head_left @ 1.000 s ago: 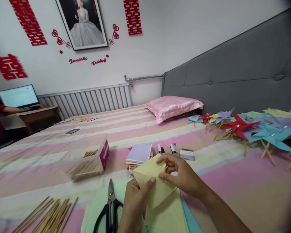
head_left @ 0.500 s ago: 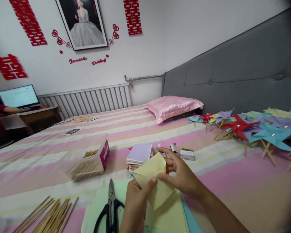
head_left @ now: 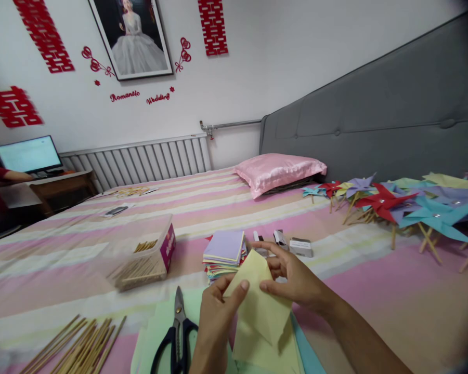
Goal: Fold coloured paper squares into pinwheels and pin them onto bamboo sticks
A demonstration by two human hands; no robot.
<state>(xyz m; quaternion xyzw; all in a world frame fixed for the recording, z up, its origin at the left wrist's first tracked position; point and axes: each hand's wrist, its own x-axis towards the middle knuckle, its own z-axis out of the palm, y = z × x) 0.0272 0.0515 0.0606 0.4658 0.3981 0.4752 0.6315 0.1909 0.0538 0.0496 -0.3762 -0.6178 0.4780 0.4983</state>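
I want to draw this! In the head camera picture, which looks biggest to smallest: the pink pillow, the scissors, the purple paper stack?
1. pink pillow, though it lies farthest away.
2. and 3. scissors and purple paper stack: about alike; scissors are nearer and partly cut off.

Your left hand (head_left: pixel 214 317) was bare, your right hand (head_left: pixel 296 280) was bare too, no gloves, no rings you could see, no watch, no sleeves on your arms, short plain nails, five fingers showed on each hand
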